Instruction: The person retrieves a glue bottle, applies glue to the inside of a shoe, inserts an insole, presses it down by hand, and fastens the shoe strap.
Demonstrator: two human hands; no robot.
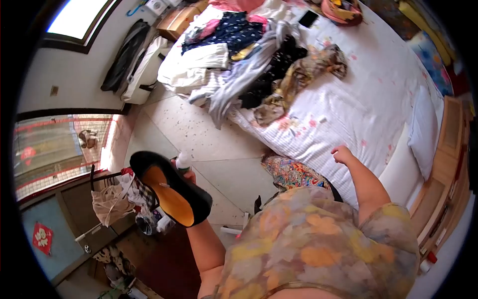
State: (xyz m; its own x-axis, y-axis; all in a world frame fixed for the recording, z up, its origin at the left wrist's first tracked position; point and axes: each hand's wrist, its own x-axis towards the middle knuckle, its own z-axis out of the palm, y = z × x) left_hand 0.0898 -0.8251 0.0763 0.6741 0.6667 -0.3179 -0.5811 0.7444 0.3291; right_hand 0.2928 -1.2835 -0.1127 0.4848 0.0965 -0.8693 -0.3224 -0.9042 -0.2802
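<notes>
The left hand [189, 176] holds 1 black shoe [198, 196] up above the floor [219, 172], to the left of the body. The shoe's open top and orange insole [172, 202] face the camera, probably so the inside can be seen. Most of this hand is behind the shoe; its fingers seem closed on the far side, but how tightly I cannot tell. A white bottle [183, 159] shows just beside the hand; whether the hand holds it too is unclear.

The right hand [341, 154] is above the near edge of the bed [358, 104], fingers loosely curled, with nothing visible in it; the arm is perhaps out for balance. Clothes [234, 60] lie heaped on the bed, likely put there because it is broad and within reach. 1 pillow [423, 132] rests by the headboard [440, 144], its usual place for sleeping.
</notes>
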